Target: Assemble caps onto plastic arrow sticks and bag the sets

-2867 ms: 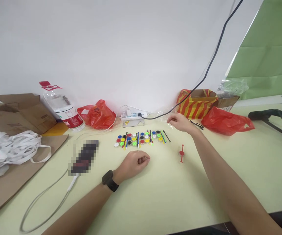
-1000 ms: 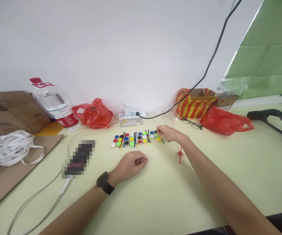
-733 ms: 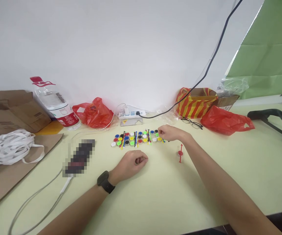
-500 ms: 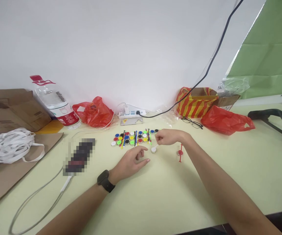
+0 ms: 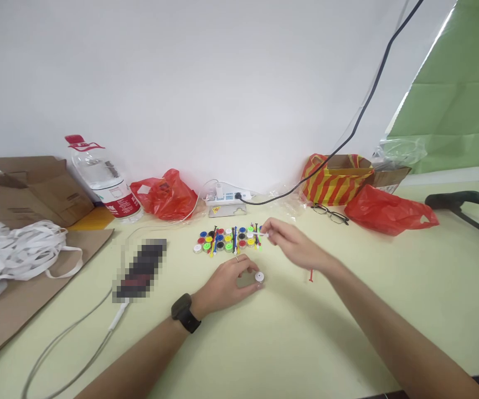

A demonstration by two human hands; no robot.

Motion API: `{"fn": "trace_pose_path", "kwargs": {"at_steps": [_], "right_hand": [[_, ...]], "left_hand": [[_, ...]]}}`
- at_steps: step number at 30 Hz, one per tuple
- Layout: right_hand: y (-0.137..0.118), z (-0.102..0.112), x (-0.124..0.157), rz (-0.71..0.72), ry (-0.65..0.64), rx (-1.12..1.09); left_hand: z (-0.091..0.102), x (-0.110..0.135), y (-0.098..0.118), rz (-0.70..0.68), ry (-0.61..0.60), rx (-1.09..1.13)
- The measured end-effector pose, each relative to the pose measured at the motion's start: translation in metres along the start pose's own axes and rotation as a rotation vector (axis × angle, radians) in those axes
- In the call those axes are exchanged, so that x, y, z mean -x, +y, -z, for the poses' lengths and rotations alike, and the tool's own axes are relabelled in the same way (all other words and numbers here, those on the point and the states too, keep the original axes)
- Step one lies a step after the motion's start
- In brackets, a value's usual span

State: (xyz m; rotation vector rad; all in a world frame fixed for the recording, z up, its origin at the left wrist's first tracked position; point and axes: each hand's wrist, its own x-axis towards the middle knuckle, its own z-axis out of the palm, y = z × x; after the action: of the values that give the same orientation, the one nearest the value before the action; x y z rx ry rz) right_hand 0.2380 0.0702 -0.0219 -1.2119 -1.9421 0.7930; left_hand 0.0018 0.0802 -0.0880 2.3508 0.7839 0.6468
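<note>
One white-topped disc (image 5: 259,276) sits on the bench (image 5: 305,343), pinched between thumb and finger of the left hand (image 5: 233,284). Farther off, a red strip (image 5: 311,275) shows only its near end past the right forearm; whether it is joined to anything is hidden. Beyond, the right hand (image 5: 283,238) pinches a white strip (image 5: 259,234), not yet on the disc. Behind that, colored discs (image 5: 220,245) and upright-laid strips (image 5: 235,239) lie in rows, seemingly left to handle.
</note>
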Motion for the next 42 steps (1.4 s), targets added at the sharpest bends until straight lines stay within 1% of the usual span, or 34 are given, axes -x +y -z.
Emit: {"fn": "trace_pose_path", "kwargs": {"at_steps": [3, 4, 5, 7, 9, 11, 13, 15, 18, 21, 24, 27, 30, 35, 42], "right_hand": [[0.019, -0.048, 0.014, -0.016, 0.098, -0.195], [0.027, -0.061, 0.018, -0.041, 0.11, -0.258], [0.034, -0.072, 0.02, -0.07, 0.14, -0.325], [0.047, -0.083, 0.024, -0.128, 0.19, -0.409], [0.054, -0.085, 0.024, -0.17, 0.229, -0.469], [0.057, -0.084, 0.024, -0.18, 0.242, -0.523], [0.056, -0.084, 0.023, -0.182, 0.25, -0.569], [0.055, -0.086, 0.024, -0.214, 0.283, -0.614], [0.055, -0.089, 0.026, -0.237, 0.336, -0.673], [0.055, -0.086, 0.028, -0.224, 0.322, -0.679], [0.051, -0.081, 0.031, -0.2, 0.297, -0.594], [0.046, -0.08, 0.035, -0.099, 0.202, -0.467], [0.044, -0.082, 0.038, -0.083, 0.136, -0.422], [0.047, -0.085, 0.04, -0.098, 0.154, -0.414], [0.048, -0.078, 0.04, -0.034, 0.165, -0.234]], "left_hand": [[-0.001, -0.001, 0.0, -0.023, -0.003, 0.018], [-0.001, -0.001, 0.0, -0.025, -0.008, 0.029], [-0.001, -0.001, -0.001, -0.023, -0.009, 0.039], [-0.001, -0.001, -0.001, 0.002, -0.001, 0.051], [0.0, -0.001, -0.003, 0.05, 0.025, 0.073], [-0.001, -0.001, -0.007, 0.121, 0.058, 0.144], [-0.002, -0.003, -0.011, 0.187, 0.098, 0.276], [-0.005, -0.005, -0.014, 0.228, 0.127, 0.431], [-0.009, -0.007, -0.016, 0.267, 0.109, 0.594], [-0.01, -0.008, -0.015, 0.313, 0.083, 0.64], [-0.008, -0.009, -0.014, 0.329, 0.09, 0.666], [-0.005, -0.01, -0.013, 0.289, 0.096, 0.644], [-0.005, -0.009, -0.011, 0.261, 0.107, 0.611], [-0.011, -0.006, -0.005, 0.19, 0.155, 0.514], [-0.014, -0.003, -0.004, 0.127, 0.19, 0.39]]}}
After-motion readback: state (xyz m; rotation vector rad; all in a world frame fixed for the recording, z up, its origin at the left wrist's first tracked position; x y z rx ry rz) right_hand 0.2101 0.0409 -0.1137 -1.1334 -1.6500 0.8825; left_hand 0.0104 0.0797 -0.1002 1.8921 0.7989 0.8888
